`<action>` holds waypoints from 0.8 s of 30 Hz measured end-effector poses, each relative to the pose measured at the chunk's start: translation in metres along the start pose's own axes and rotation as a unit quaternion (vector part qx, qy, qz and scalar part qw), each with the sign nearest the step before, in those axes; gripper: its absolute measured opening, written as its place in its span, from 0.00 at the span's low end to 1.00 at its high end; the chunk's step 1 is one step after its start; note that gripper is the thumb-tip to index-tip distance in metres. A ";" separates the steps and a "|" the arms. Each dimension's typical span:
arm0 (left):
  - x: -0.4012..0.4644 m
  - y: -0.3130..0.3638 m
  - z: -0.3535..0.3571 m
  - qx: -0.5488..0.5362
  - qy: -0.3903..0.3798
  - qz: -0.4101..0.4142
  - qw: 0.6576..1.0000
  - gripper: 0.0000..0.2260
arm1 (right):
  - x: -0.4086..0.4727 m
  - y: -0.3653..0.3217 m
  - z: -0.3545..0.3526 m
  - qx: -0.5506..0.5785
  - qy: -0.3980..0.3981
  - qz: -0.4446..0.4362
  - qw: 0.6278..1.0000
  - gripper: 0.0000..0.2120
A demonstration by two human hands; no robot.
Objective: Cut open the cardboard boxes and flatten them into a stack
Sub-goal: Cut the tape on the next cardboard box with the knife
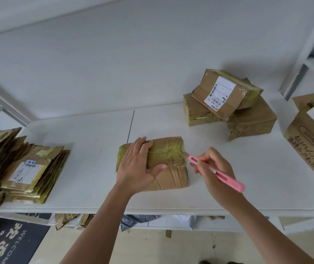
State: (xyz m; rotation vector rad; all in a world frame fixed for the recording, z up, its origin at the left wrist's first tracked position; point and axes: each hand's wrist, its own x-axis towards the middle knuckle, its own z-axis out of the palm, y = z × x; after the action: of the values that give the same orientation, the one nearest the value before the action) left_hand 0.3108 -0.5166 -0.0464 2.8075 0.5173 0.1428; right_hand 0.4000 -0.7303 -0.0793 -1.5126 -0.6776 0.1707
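Box (168, 164) lies flat on the surface under my left hand (136, 164), fingers spread, pressing. My right hand (212, 168) pinches the pink knife (217, 171), blade at the tape seam's right end; seam runs leftward toward my left fingers.

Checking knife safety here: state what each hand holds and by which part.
The right hand grips the pink utility knife around the middle of its handle. The left hand holds nothing; it presses flat on the taped box.
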 end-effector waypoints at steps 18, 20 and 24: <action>0.001 0.001 0.002 0.009 0.009 0.000 1.000 0.47 | -0.001 -0.013 -0.010 -0.025 -0.024 -0.006 0.999 0.12; 0.003 0.002 0.001 0.007 0.009 -0.004 1.000 0.47 | 0.013 -0.015 -0.010 -0.032 0.010 -0.011 0.999 0.13; 0.001 0.003 0.001 0.008 0.012 -0.003 1.000 0.47 | 0.036 -0.012 0.006 -0.046 0.027 -0.025 0.998 0.15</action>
State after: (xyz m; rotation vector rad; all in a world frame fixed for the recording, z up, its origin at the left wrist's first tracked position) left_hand 0.3126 -0.5197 -0.0469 2.8235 0.5339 0.1734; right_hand 0.4221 -0.7081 -0.0574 -1.5801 -0.6880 0.0619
